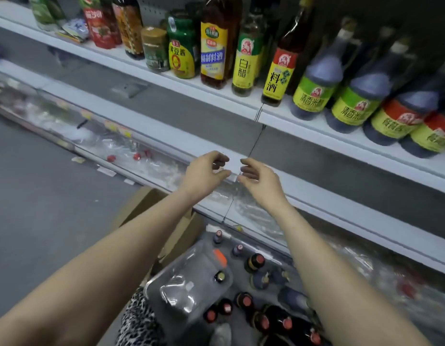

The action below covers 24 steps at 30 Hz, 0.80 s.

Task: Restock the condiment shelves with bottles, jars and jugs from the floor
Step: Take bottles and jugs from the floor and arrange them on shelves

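Two bare forearms stretch forward from the bottom of the frame, above a patch of leopard-print fabric (137,320). Below and between them, on the grey floor (41,196), stands a cluster of dark bottles (255,262) with red caps, beside a shrink-wrapped pack (189,280) of more bottles and an open cardboard box (146,203). These goods sit close against the foot of the shelving.

The left hand (206,171) and right hand (256,176) hover side by side, near each other but not touching, at the front edge of the middle shelf (141,118). Both face each other, fingers half curled and thumbs held apart from them; neither plainly holds anything, though a blurred clear glint lies between the fingertips. The white shelf under them is bare along its length.

Beneath it, the lowest shelf (151,166) carries crumpled clear plastic wrap and a few red caps.

Farther back, the upper shelf (216,93) is lined along its front edge with stock: a green-lidded jar (181,53) with a yellow label, a tall amber bottle (215,46), a pale vinegar bottle (243,66), a dark cooking-wine bottle (278,73), then large dark jugs (313,96) with green labels running off to the right. Left of the jar the row continues with smaller jars and red pouches
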{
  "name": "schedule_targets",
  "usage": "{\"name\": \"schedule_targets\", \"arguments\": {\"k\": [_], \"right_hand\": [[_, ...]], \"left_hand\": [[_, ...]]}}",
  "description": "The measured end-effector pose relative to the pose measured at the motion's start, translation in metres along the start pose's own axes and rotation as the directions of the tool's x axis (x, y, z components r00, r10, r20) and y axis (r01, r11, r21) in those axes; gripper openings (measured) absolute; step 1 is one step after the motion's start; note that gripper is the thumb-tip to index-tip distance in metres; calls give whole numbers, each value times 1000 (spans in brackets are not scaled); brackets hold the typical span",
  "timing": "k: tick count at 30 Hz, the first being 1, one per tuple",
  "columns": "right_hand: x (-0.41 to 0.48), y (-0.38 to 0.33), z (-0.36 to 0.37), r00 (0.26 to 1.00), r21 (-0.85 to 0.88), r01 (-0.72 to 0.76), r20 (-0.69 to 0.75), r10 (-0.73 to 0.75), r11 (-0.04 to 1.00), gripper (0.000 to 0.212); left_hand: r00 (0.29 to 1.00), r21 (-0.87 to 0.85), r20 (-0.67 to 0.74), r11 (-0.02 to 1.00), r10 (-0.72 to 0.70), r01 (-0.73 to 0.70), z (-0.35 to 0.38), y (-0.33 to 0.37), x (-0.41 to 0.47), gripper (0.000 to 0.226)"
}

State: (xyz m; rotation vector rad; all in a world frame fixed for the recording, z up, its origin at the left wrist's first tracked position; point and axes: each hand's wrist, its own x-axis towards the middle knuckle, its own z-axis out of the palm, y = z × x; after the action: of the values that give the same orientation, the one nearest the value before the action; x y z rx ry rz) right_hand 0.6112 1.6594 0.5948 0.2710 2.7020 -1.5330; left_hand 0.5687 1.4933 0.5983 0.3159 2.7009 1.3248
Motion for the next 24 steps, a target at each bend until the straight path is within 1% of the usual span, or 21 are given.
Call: {"name": "schedule_targets", "arguments": {"k": [4,9,13,18,21,24], "right_hand": [[-21,42,15,994,-2,-71,78,71,997,46],[-42,92,37,979,12,-165,124,162,986,44],[-53,132,64,959,27,-234,168,227,972,43],[-69,180,107,921,18,-346,199,336,938,41],[-74,223,141,880,-2,-420,245,408,908,44],[-81,264,170,850,-30,-473,246,465,880,45]], "left_hand": [[998,6,40,999,-43,42,30,-23,-28,31],[978,28,108,983,-181,179,61,-61,-54,32],[961,84,171,975,-215,203,85,-99,-67,32],[912,75,264,950,-313,304,122,-164,-89,34],[886,60,296,933,-357,356,149,-216,-101,36],[858,69,319,913,-403,403,176,-262,-115,34]]}}
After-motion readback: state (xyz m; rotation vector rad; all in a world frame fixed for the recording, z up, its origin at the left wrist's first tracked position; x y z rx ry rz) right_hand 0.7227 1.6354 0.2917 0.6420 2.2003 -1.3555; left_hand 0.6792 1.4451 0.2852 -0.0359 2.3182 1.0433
